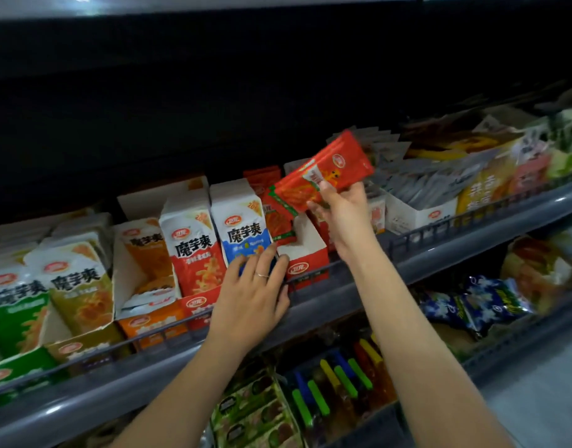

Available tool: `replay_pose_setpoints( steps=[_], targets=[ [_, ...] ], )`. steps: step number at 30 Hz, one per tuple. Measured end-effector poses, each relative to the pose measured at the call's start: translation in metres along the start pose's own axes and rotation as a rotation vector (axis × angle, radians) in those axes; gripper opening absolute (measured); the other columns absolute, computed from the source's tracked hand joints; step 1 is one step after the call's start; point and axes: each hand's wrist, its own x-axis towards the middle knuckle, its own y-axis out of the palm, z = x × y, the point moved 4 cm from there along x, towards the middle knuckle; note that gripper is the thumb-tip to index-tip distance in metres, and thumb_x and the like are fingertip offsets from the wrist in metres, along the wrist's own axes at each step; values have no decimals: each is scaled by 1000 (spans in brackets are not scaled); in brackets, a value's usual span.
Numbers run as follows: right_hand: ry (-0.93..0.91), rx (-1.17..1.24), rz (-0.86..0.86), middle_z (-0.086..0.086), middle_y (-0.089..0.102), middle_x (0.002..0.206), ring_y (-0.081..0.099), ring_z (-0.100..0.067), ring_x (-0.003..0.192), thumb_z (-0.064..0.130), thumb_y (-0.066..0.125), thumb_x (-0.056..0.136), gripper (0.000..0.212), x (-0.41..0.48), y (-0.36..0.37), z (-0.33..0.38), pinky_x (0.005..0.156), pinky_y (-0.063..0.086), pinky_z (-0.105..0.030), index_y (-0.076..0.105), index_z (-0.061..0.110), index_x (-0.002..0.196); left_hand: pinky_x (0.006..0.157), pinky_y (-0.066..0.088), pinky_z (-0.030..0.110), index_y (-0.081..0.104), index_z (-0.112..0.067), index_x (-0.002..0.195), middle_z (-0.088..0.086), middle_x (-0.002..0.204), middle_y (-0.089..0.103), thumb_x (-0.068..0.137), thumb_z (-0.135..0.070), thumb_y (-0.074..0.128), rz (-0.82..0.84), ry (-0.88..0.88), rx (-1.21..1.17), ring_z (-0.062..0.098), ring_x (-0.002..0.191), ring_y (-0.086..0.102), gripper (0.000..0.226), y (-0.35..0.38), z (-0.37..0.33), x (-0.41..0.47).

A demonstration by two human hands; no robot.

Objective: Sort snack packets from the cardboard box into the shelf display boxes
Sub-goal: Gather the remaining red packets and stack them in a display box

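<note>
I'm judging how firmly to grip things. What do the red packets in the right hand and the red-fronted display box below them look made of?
The red packets look like glossy plastic or foil film, going by the sheen. The display box looks like matte printed cardboard: stiff flat walls, white inside.

Coloured tubes (339,379), blue bags (478,302), lower shelf

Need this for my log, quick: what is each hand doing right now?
Left hand: open, fingers resting on the blue box.
Right hand: closed, holding red packets.
</note>
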Motion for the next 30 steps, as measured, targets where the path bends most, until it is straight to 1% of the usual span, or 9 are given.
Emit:
replay_pose_setpoints(
  steps=[5, 8, 10, 14, 16, 21, 24, 27, 30],
  targets=[
    [-53, -479, 272, 5, 56, 100, 59, -10, 90, 2, 56, 91, 28, 36, 2, -17, 65, 54, -19, 43, 23, 103, 94, 33, 41, 52, -10, 121, 14, 125, 59, 89, -35, 41, -77, 3, -10, 28, 104, 56, 41, 3, 1, 0],
    [-145, -854, 289, -2, 61, 106, 58, -16, 99, 8, 71, 81, 33, 51, 2, -30, 86, 51, -33, 56, 15, 110, 94, 33, 41, 55, -10, 120, 13, 125, 58, 89, -35, 43, -80, 6, -12, 27, 104, 55, 41, 5, 2, 0],
    [-230, -1137, 271, -7, 56, 110, 52, -20, 106, 15, 76, 76, 41, 57, 6, -38, 92, 44, -32, 61, 12, 114, 94, 33, 41, 55, -10, 121, 13, 125, 58, 89, -35, 42, -78, 6, -10, 28, 103, 57, 42, 7, 2, -1],
    [-169, -1091, 328, 8, 55, 88, 54, -11, 89, 8, 76, 75, 38, 59, 11, -46, 76, 42, -23, 63, 13, 109, 94, 33, 41, 52, -10, 121, 14, 125, 59, 89, -34, 42, -86, 13, -16, 29, 104, 59, 41, 7, 2, 0],
    [-197, -1157, 254, 15, 46, 72, 50, -9, 78, 11, 75, 76, 35, 62, 10, -43, 68, 36, -22, 60, 14, 108, 94, 33, 41, 51, -10, 121, 14, 125, 59, 89, -34, 41, -90, 15, -19, 29, 104, 59, 41, 6, 2, 0],
    [-248, -951, 118, 11, 51, 65, 50, -4, 61, 14, 76, 76, 46, 60, 12, -43, 61, 40, -22, 46, 13, 111, 93, 33, 41, 49, -10, 121, 14, 125, 59, 89, -34, 42, -94, 8, -31, 28, 103, 57, 41, 6, 2, -1],
    [-259, -957, 256, 5, 58, 71, 54, -5, 66, 10, 73, 78, 35, 57, 15, -47, 66, 45, -24, 47, 19, 99, 92, 33, 40, 48, -10, 121, 14, 125, 59, 88, -34, 43, -97, 10, -36, 28, 101, 58, 42, 5, 1, -1],
    [-225, -1173, 454, 4, 68, 93, 62, -13, 91, 9, 62, 81, 23, 55, 20, -50, 84, 51, -36, 63, 25, 98, 92, 34, 40, 49, -10, 120, 14, 124, 59, 88, -34, 43, -107, 10, -42, 28, 100, 57, 41, 4, 1, 0],
    [-152, -1498, 568, 3, 60, 127, 47, -21, 123, 10, 50, 90, 44, 49, 28, -52, 108, 33, -38, 62, 40, 119, 91, 34, 40, 51, -10, 118, 14, 123, 59, 87, -34, 44, -119, 8, -39, 28, 101, 56, 41, 4, 1, 0]
  ],
)
